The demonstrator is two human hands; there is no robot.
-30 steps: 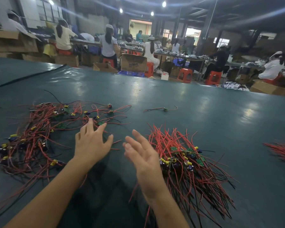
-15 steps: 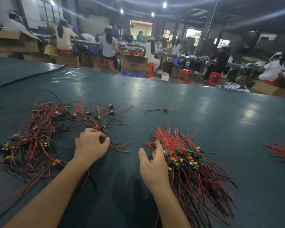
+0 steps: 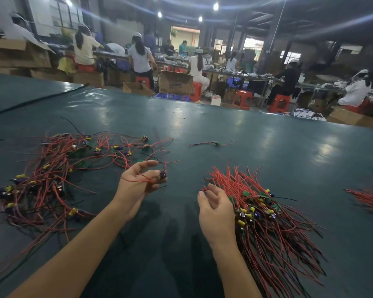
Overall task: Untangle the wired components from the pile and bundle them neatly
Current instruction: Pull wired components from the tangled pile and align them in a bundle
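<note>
Now I am pinching one wired component (image 3: 163,175) in my curled left hand (image 3: 139,187), just right of the tangled pile (image 3: 47,179); my right hand (image 3: 215,208) is resting loosely curled against the bundle (image 3: 271,229) on the bench (image 3: 224,125).

My left hand (image 3: 138,183) pinches a small purple red-wired component (image 3: 163,175), right of the tangled red-wire pile (image 3: 52,175); my right hand (image 3: 213,205), loosely curled, sits just beside the aligned red-wire bundle (image 3: 267,211).

Left of the sorted bundle (image 3: 267,216), bare mat (image 3: 177,214) gives you passage up to the tangled pile (image 3: 52,179). Beyond it lies one stray component (image 3: 217,144); to its right, a second bundle (image 3: 370,198).
</note>
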